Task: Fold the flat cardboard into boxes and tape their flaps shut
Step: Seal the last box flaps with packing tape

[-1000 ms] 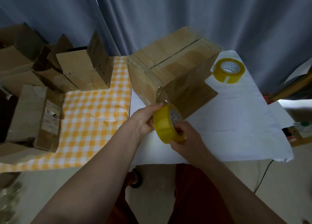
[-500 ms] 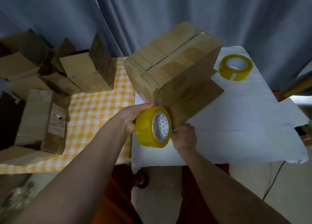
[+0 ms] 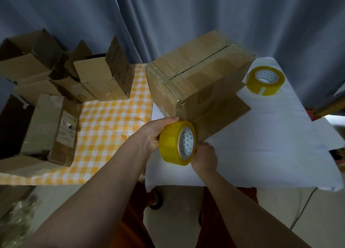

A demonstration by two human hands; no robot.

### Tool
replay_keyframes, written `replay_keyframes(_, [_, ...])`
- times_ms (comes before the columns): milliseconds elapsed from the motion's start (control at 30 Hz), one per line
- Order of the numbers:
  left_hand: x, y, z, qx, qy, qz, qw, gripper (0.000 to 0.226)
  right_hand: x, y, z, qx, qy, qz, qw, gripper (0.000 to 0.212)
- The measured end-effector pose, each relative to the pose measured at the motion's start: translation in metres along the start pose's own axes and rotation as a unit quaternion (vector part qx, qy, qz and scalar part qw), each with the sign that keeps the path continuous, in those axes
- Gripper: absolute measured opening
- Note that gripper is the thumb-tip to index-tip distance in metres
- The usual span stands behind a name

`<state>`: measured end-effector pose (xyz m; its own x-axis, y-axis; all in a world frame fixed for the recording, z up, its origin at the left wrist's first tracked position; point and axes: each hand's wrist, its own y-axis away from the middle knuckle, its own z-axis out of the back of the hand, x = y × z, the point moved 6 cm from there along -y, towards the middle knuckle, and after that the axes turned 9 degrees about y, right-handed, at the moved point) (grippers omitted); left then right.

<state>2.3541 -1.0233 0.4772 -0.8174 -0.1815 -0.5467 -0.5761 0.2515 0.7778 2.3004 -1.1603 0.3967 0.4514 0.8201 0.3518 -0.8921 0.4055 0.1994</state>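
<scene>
The cardboard box [image 3: 197,79] is sitting tilted on the white sheet [image 3: 261,139] that is covering the right part of the worktop, its top face turning toward the camera. That face is showing 2 flaps meeting along a dark centre seam, with glossy clear tape running across the near end of the seam and wrapping down over the near corner. 1 bottom flap [image 3: 222,117] is lying out flat on the sheet under the box's right side. The board is plain brown, slightly scuffed, and shining where the tape is covering it.

The left hand [image 3: 156,133] is gripping a yellow tape roll [image 3: 177,143] held on edge just in front of the box's near corner, fingers curling over the roll's outer band; the white core with small teal triangles is facing right. A strip of clear tape is stretching from the roll up to the box corner. The right hand [image 3: 204,157] is sitting just right of the roll, touching its lower edge, its fingers curled, but what they are pinching cannot be told.

A 2nd yellow tape roll [image 3: 265,80] is lying flat on the sheet, right of the box and apart from it. On the yellow-checked cloth [image 3: 108,120] to the left, several open and flattened cartons [image 3: 100,74] are standing and lying in a cluster. A grey curtain [image 3: 186,14] is hanging behind everything.
</scene>
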Motion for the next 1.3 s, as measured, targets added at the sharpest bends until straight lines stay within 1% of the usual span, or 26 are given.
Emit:
replay_keyframes(67, [-0.007, 0.002, 0.007, 0.005, -0.002, -0.005, 1.000, 0.048, 0.003, -0.003, -0.002, 0.017, -0.007, 0.004, 1.000, 0.017])
replay_keyframes(167, [-0.013, 0.005, 0.011, 0.023, -0.008, -0.003, 1.000, 0.045, -0.005, -0.009, -0.006, 0.085, -0.117, -0.009, 0.989, 0.018])
replay_keyframes(233, [-0.014, 0.003, 0.013, 0.022, -0.015, -0.008, 1.000, 0.049, -0.016, -0.009, -0.004, 0.102, -0.150, -0.010, 0.983, 0.018])
replay_keyframes(300, [-0.012, 0.000, 0.013, 0.016, -0.020, -0.003, 1.000, 0.056, -0.038, -0.007, 0.005, 0.088, -0.186, -0.046, 0.978, 0.020])
replay_keyframes(367, [-0.007, -0.001, 0.011, 0.020, -0.017, 0.003, 1.000, 0.054, -0.055, -0.006, 0.019, 0.062, -0.233, -0.064, 0.968, 0.018])
replay_keyframes(433, [-0.002, -0.004, 0.007, 0.022, -0.006, 0.000, 1.000, 0.049, -0.055, -0.006, 0.042, 0.013, -0.254, -0.023, 0.967, 0.013])
replay_keyframes(500, [0.003, -0.007, -0.001, 0.021, 0.009, -0.015, 1.000, 0.043, -0.037, -0.009, 0.072, -0.040, -0.276, 0.048, 0.959, 0.011])
replay_keyframes(533, [0.006, -0.009, -0.005, 0.023, 0.016, -0.023, 0.999, 0.043, -0.022, -0.012, 0.089, -0.062, -0.275, 0.103, 0.954, 0.010])
replay_keyframes(567, [0.007, -0.010, -0.010, 0.026, 0.022, -0.032, 0.999, 0.043, -0.006, -0.015, 0.105, -0.086, -0.252, 0.171, 0.949, 0.016])
replay_keyframes(600, [0.008, -0.011, -0.014, 0.026, 0.031, -0.043, 0.998, 0.044, 0.011, -0.019, 0.120, -0.108, -0.208, 0.241, 0.942, 0.022])
replay_keyframes(633, [0.007, -0.011, -0.017, 0.024, 0.044, -0.056, 0.997, 0.044, 0.024, -0.023, 0.132, -0.128, -0.157, 0.298, 0.933, 0.024])
replay_keyframes(667, [0.005, -0.010, -0.018, 0.022, 0.061, -0.069, 0.996, 0.043, 0.035, -0.029, 0.143, -0.145, -0.109, 0.337, 0.924, 0.022])
replay_keyframes(733, [0.001, -0.010, -0.019, 0.017, 0.090, -0.090, 0.992, 0.041, 0.051, -0.040, 0.161, -0.183, -0.032, 0.387, 0.903, 0.013])
replay_keyframes(767, [-0.002, -0.011, -0.018, 0.015, 0.092, -0.097, 0.991, 0.041, 0.057, -0.048, 0.166, -0.189, -0.004, 0.397, 0.898, 0.012])
replay_keyframes(800, [-0.004, -0.012, -0.016, 0.011, 0.088, -0.104, 0.991, 0.041, 0.064, -0.056, 0.170, -0.178, 0.022, 0.400, 0.899, 0.012])
replay_keyframes(900, [-0.017, -0.014, -0.001, -0.006, 0.056, -0.117, 0.991, 0.041, 0.075, -0.075, 0.161, -0.100, 0.080, 0.385, 0.914, 0.015])
replay_keyframes(933, [-0.022, -0.014, 0.004, -0.008, 0.044, -0.116, 0.992, 0.041, 0.077, -0.076, 0.155, -0.092, 0.090, 0.377, 0.917, 0.014])
replay_keyframes(1000, [-0.034, -0.014, 0.016, -0.010, 0.023, -0.108, 0.994, 0.041, 0.084, -0.075, 0.147, -0.115, 0.066, 0.357, 0.924, 0.013])
replay_keyframes(1067, [-0.043, -0.014, 0.023, -0.012, 0.009, -0.115, 0.993, 0.038, 0.095, -0.074, 0.144, -0.145, 0.019, 0.318, 0.937, 0.011])
replay_keyframes(1100, [-0.046, -0.014, 0.025, -0.011, 0.008, -0.128, 0.992, 0.036, 0.101, -0.076, 0.144, -0.146, -0.002, 0.303, 0.942, 0.011])
replay_keyframes(1167, [-0.048, -0.013, 0.025, -0.016, 0.013, -0.152, 0.988, 0.030, 0.108, -0.080, 0.145, -0.121, -0.032, 0.288, 0.950, 0.014])
replay_keyframes(1233, [-0.043, -0.014, 0.027, -0.036, 0.023, -0.156, 0.987, 0.027, 0.112, -0.076, 0.149, -0.104, -0.040, 0.308, 0.945, 0.013])
replay_keyframes(1300, [-0.037, -0.015, 0.028, -0.050, 0.027, -0.146, 0.988, 0.029, 0.116, -0.063, 0.151, -0.122, -0.019, 0.346, 0.930, 0.009])
